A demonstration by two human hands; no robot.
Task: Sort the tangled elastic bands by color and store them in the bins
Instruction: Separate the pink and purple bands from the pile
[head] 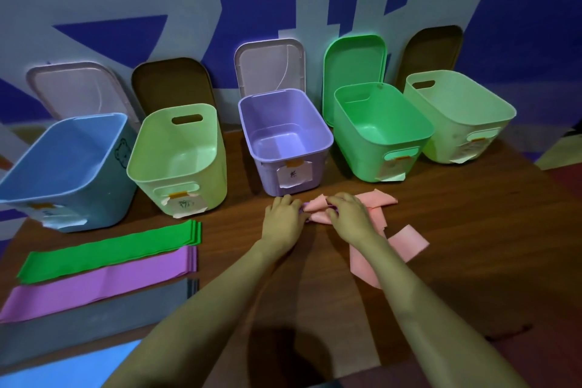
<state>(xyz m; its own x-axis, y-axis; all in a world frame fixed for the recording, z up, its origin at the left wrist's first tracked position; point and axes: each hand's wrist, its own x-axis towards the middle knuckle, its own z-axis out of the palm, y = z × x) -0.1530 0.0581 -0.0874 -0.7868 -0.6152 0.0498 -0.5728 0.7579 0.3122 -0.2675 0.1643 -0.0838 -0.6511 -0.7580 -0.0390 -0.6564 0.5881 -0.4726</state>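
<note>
closest to us, at the lower left edge, lies a blue band (63,365), flat on the wooden table (456,261). beyond it we see three flat stacks side by side: grey bands (94,321), then purple bands (104,280), then green bands (110,249), each a step further from us. our left hand (283,217) is on the table in the middle, its fingers curled round the left end of the tangled pink bands (381,200), where a sliver of purple (304,207) shows. our right hand (349,214) is just beside it, knuckles up, fingers curled down round the middle of the same pink bands. the tangle lies between and under both hands, and its loose ends spread out to the right of our right wrist and back toward us. behind, five open bins stand in a row: blue bin (104,198), light green bin (214,173), purple bin (267,176) straight beyond our hands, green bin (356,154), pale green bin (441,142). lids (271,68) lean upright against the wall behind them.
</note>
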